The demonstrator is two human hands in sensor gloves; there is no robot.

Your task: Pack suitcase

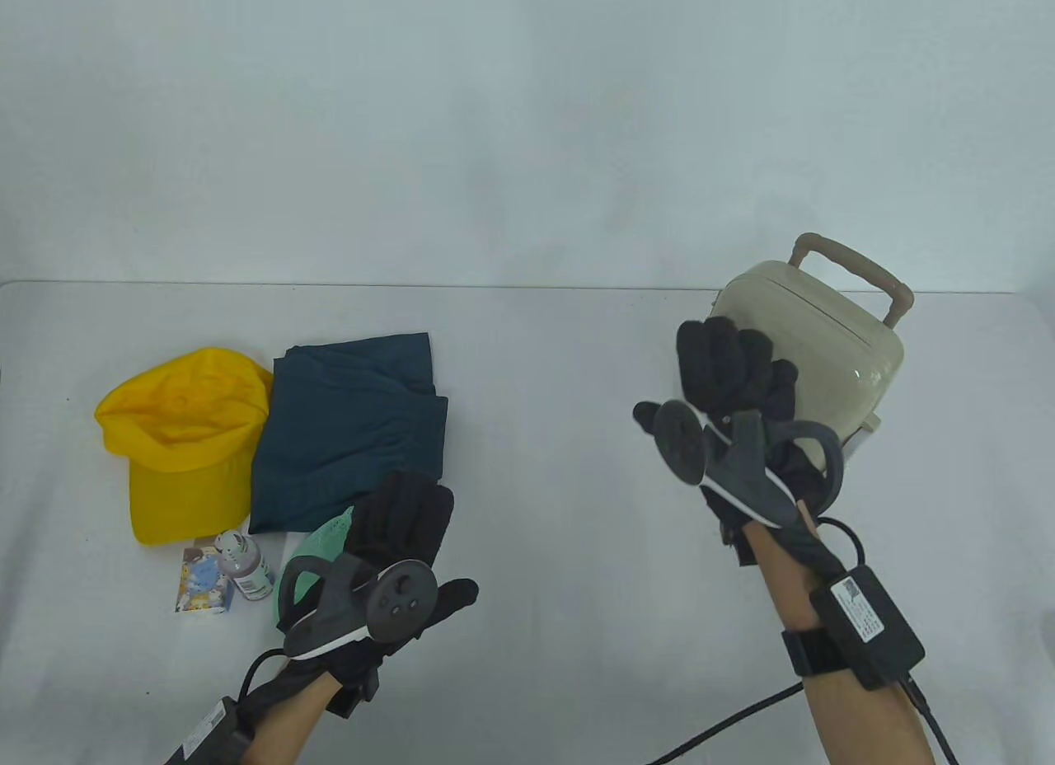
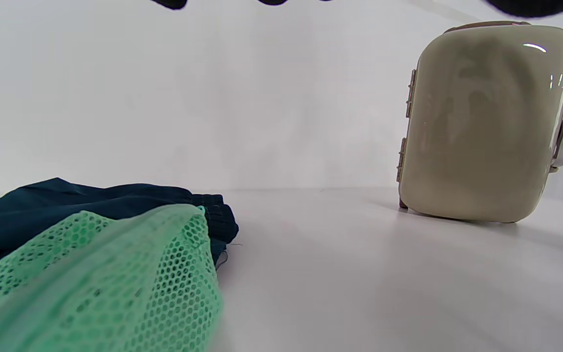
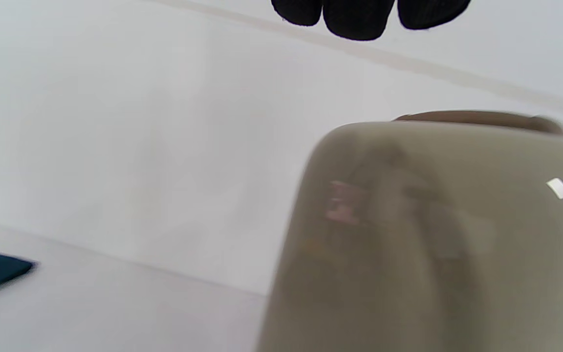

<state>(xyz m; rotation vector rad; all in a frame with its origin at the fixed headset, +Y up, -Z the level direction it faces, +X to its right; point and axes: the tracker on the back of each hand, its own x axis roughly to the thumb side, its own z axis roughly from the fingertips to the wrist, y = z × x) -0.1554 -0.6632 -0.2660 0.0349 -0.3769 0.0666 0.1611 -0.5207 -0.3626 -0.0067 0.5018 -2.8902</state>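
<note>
Working from the near edge outward, I had my left hand (image 1: 404,542) low over the green mesh bag (image 1: 323,542), fingers straight and gripping nothing. Just beside it lay a small bottle (image 1: 245,565) and a little printed carton (image 1: 203,582). Beyond them were the folded dark teal garment (image 1: 350,435) and the yellow cap (image 1: 185,435). I judged a careless sweep of that hand could roll the bottle off the worktop (image 1: 544,468). My right hand (image 1: 729,369) was raised in front of the beige suitcase (image 1: 832,344), fingers loosely bent and holding nothing that I could see; whether they touched the shell I could not tell. The suitcase stood upright and closed at the far right, well apart from the clothes. I reckoned a push high on that glossy shell could tip it backward or skid it toward the edge, and opening it single-handed risked the lid swinging and the case falling
</note>
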